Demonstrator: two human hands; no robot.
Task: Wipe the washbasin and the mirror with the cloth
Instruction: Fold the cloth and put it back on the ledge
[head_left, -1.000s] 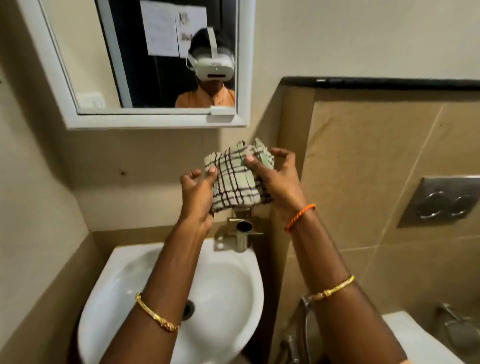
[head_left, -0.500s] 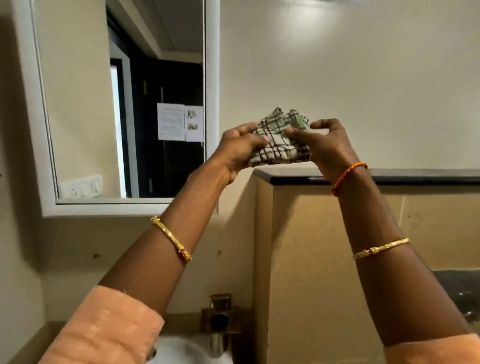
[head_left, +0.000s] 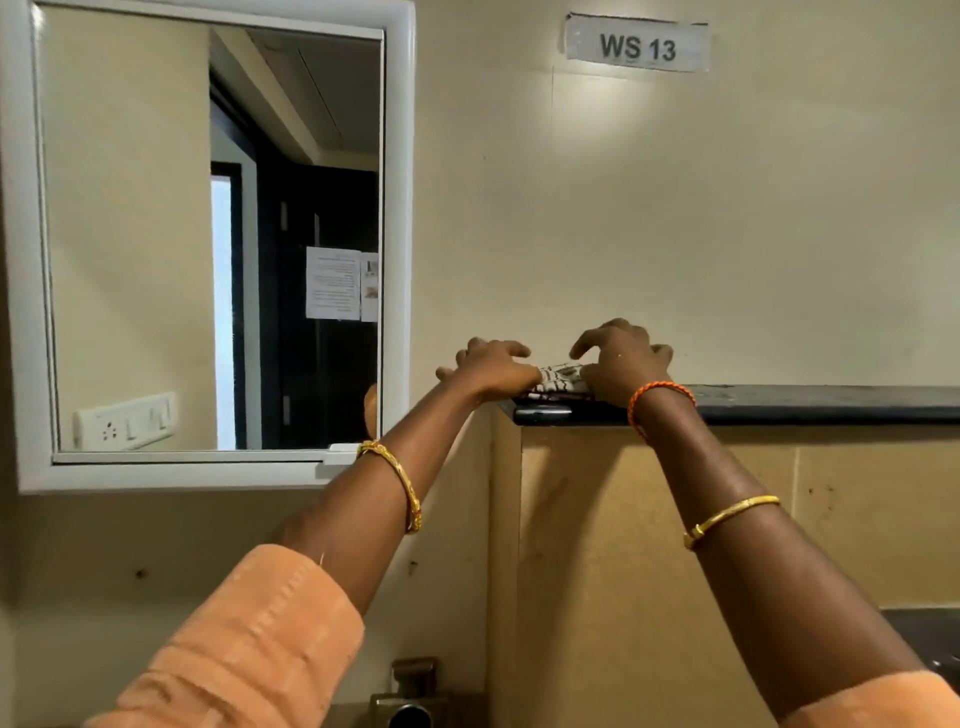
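Both hands, left hand (head_left: 491, 366) and right hand (head_left: 621, 364), are pressing the folded cloth (head_left: 558, 376) onto the ledge (head_left: 805, 402) right of the mirror (head_left: 208, 244). Soft and light, it is likely best pinched at a folded edge.

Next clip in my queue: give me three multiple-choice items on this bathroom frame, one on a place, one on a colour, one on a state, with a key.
1. Where is the cloth?
A. in the washbasin
B. on the dark ledge
C. against the mirror

2. What colour is the thread band on the right wrist?
A. orange
B. blue
C. white

3. How are the hands placed?
A. both at the cloth
B. only one at the cloth
C. both hanging down

Key: 1 B, it lies on the ledge top. 2 A, it shows bright orange. 3 A, left hand and right hand flank it.
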